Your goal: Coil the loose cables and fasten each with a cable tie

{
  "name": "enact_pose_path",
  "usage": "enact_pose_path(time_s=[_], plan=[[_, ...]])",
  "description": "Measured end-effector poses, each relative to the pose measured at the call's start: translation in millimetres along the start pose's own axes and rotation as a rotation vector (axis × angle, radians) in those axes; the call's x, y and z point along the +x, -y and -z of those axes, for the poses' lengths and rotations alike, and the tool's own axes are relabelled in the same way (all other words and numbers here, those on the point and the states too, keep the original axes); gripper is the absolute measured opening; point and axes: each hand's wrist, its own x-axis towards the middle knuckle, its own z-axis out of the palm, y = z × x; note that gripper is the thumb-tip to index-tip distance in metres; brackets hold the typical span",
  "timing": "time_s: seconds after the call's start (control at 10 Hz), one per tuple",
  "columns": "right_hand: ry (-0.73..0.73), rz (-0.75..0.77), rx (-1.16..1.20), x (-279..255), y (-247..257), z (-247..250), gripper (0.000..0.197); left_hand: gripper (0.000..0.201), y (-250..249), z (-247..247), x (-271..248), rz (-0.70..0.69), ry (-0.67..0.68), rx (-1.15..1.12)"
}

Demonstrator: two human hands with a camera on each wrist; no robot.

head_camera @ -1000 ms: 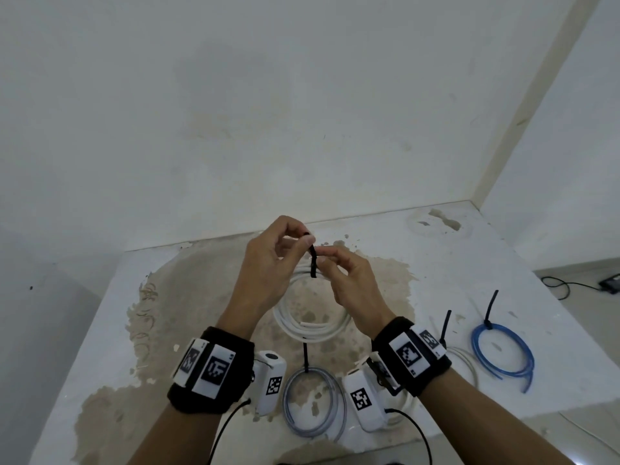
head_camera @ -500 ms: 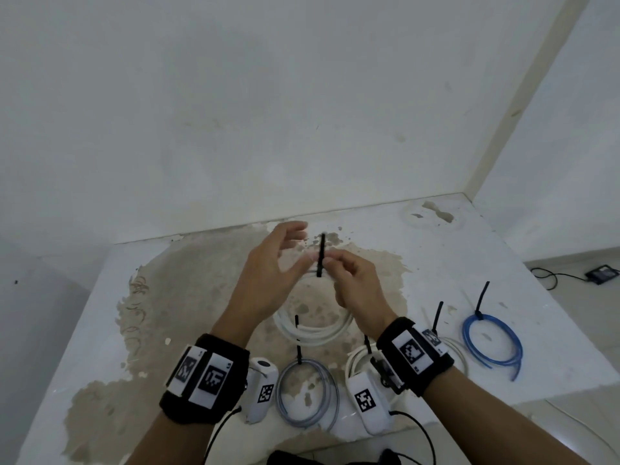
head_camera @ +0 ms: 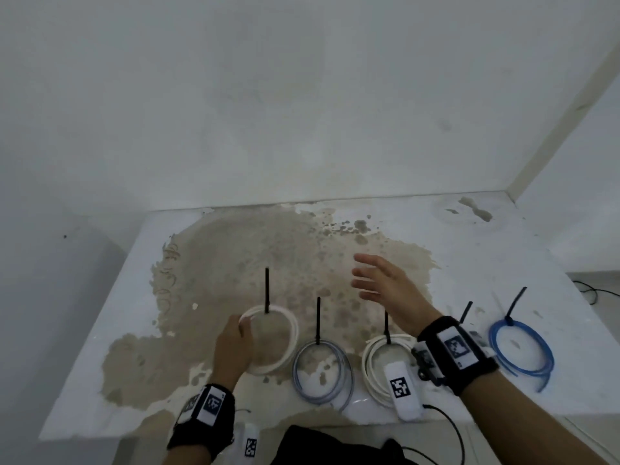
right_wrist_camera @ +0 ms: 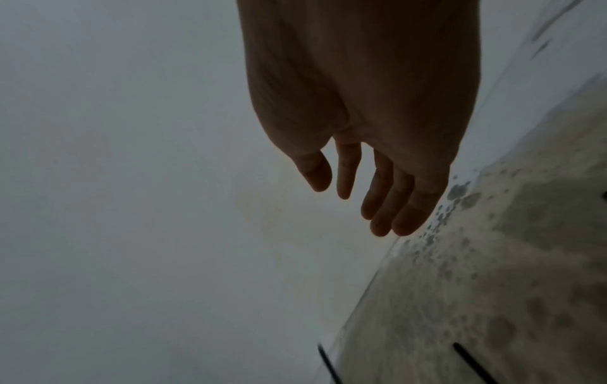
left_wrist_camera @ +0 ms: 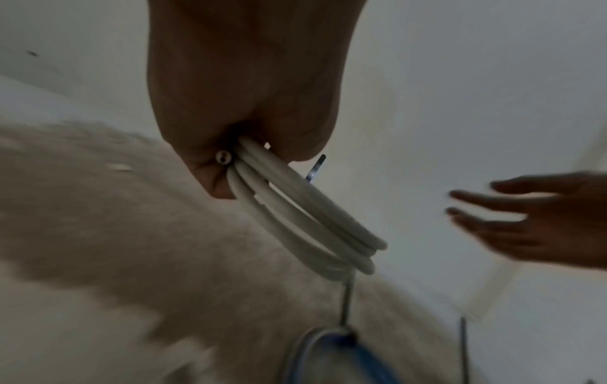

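A white coiled cable [head_camera: 288, 333] [left_wrist_camera: 305, 215] lies low over the table's front left, bound by a black cable tie [head_camera: 267, 290] whose tail sticks up. My left hand [head_camera: 235, 344] [left_wrist_camera: 243, 145] grips the coil's left side. My right hand [head_camera: 382, 280] [right_wrist_camera: 364, 189] hovers over the table with fingers spread and holds nothing. To the right lie a grey coil [head_camera: 322, 374], another white coil [head_camera: 379, 364] and a blue coil [head_camera: 523, 347], each with a black tie.
The white table [head_camera: 100, 380] has a large brown stain in its middle and stands in a corner against white walls. A black cable runs on the floor at the far right [head_camera: 590, 292]. Dark cloth [head_camera: 335, 444] shows at the table's front edge.
Both hands held the tie at the raised white coil. Now the left hand has brought the coil down to the table's left and the right hand has let go and opened.
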Motion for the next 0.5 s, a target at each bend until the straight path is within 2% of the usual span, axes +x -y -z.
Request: enact_pose_path(time_s=[0.1, 0.2, 0.3, 0.4, 0.5], plan=[[-0.129, -0.032, 0.149, -3, 0, 30, 0.023, 0.026, 59, -2, -12, 0.139, 0.083, 0.010], [-0.182, -0.009, 0.171, -5, 3, 45, 0.025, 0.030, 80, -8, -19, 0.170, 0.100, -0.032], [-0.193, 0.030, 0.153, -15, 9, 56, 0.026, 0.033, 83, -19, -20, 0.146, 0.060, 0.074], [-0.192, 0.096, 0.122, -25, 23, 58, 0.025, 0.032, 86, -24, -20, 0.120, 0.007, 0.322], [-0.237, 0.330, 0.018, -46, 60, 68, 0.024, 0.030, 98, -22, -27, 0.152, -0.052, 0.449]])
